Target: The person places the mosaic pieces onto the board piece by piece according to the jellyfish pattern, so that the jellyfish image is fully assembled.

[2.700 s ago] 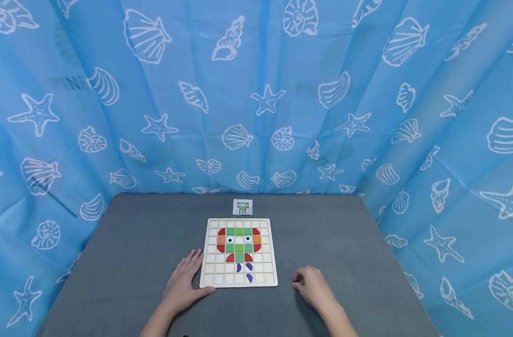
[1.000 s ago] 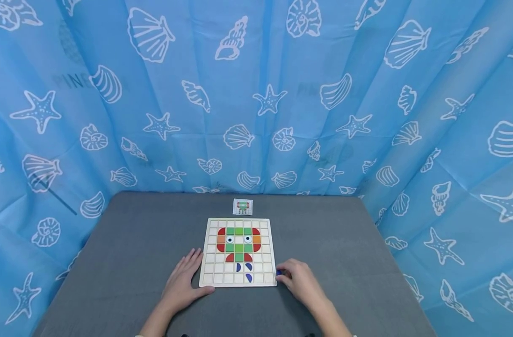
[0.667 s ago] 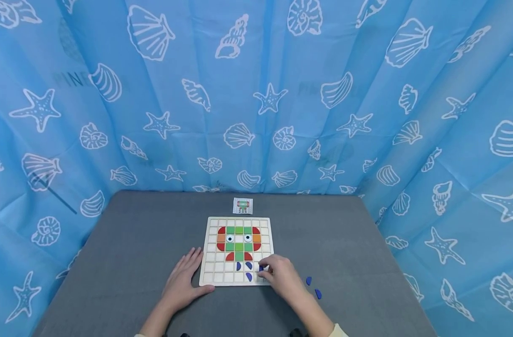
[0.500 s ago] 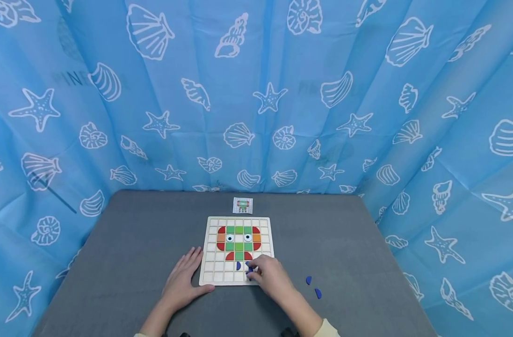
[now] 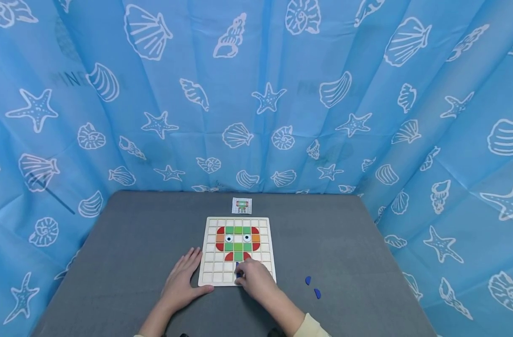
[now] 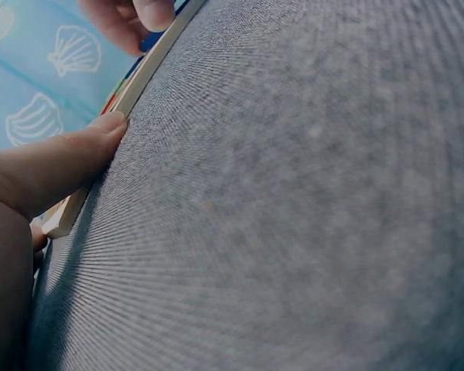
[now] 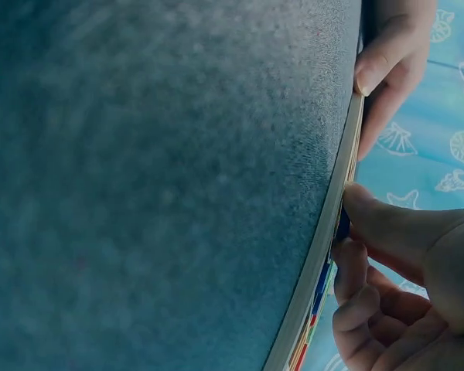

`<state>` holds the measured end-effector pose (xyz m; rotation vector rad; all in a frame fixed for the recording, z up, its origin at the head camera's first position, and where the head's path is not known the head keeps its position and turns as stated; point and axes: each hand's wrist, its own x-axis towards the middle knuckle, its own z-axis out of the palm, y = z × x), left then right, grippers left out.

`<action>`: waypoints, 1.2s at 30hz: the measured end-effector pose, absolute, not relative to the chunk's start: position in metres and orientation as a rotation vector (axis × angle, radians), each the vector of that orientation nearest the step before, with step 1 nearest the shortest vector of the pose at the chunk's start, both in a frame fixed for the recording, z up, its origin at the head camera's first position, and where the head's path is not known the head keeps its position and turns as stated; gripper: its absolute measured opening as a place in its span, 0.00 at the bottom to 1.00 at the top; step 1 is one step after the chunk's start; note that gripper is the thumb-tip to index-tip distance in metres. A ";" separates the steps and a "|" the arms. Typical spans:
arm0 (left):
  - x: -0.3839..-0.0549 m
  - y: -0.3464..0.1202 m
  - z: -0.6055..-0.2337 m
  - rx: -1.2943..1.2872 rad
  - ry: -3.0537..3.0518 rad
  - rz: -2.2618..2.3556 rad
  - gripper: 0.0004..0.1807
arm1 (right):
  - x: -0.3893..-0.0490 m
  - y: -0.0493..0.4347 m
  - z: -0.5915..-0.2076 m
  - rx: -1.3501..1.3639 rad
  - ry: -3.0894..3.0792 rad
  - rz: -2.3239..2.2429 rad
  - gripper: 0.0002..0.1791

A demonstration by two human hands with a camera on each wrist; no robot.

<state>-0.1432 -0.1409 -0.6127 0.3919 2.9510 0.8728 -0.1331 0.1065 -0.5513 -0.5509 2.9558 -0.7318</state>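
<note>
A square wooden grid board (image 5: 218, 276) lies flat, its red, green and orange tiles forming a figure with two round eye pieces (image 5: 228, 238). My left hand (image 5: 181, 283) rests at its left side, fingers extended along the edge and thumb (image 6: 100, 135) at the front corner. Over the lower middle of the board, my right hand (image 5: 256, 279) pinches a blue half-round tile (image 7: 343, 224) between thumb and fingers, right at the board's surface. In the right wrist view, more blue (image 7: 322, 278) shows on the board past the pinched tile. From the head view, my right hand hides most blue tiles there.
Two blue half-round tiles (image 5: 317, 293) lie on the grey table (image 5: 344, 243) right of the board. Behind the board is a small picture card (image 5: 242, 206) with a similar figure. A blue shell-print curtain (image 5: 264, 140) hangs at the table's back and sides.
My right hand has brought a blue half-round tile from the table at the right, leftward onto the board's lower middle, uncovering two blue tiles on the table. The left hand stays put.
</note>
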 end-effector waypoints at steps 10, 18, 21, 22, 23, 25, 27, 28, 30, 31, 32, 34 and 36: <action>-0.143 -0.140 -0.612 0.409 2.962 0.862 0.63 | -0.135 0.105 -0.551 -0.505 2.947 -0.728 0.10; -0.144 -0.140 -0.611 0.412 2.955 0.858 0.63 | -0.135 0.107 -0.549 -0.506 2.954 -0.733 0.10; -0.145 -0.139 -0.610 0.408 2.956 0.848 0.63 | -0.133 0.109 -0.545 -0.506 2.962 -0.746 0.11; -0.145 -0.139 -0.610 0.408 2.954 0.843 0.63 | -0.132 0.110 -0.544 -0.511 2.969 -0.753 0.11; -0.145 -0.139 -0.610 0.408 2.956 0.836 0.64 | -0.131 0.112 -0.542 -0.519 2.973 -0.766 0.11; -0.145 -0.139 -0.611 0.412 2.961 0.825 0.64 | -0.129 0.118 -0.540 -0.535 2.990 -0.789 0.10; -0.145 -0.139 -0.612 0.414 2.964 0.828 0.64 | -0.127 0.125 -0.538 -0.539 3.001 -0.819 0.10; -0.145 -0.139 -0.613 0.413 2.964 0.833 0.64 | -0.127 0.128 -0.537 -0.535 3.003 -0.842 0.10; -0.145 -0.139 -0.613 0.416 2.971 0.843 0.65 | -0.125 0.136 -0.535 -0.505 3.006 -0.878 0.09; -0.145 -0.139 -0.614 0.414 2.975 0.849 0.65 | -0.124 0.141 -0.535 -0.487 3.010 -0.891 0.09; -0.145 -0.140 -0.615 0.411 2.978 0.853 0.65 | -0.123 0.145 -0.535 -0.470 3.014 -0.907 0.09; -0.144 -0.140 -0.616 0.408 2.985 0.854 0.65 | -0.122 0.154 -0.536 -0.427 3.030 -0.919 0.09; -0.144 -0.140 -0.616 0.405 2.989 0.854 0.65 | -0.120 0.162 -0.537 -0.381 3.053 -0.917 0.09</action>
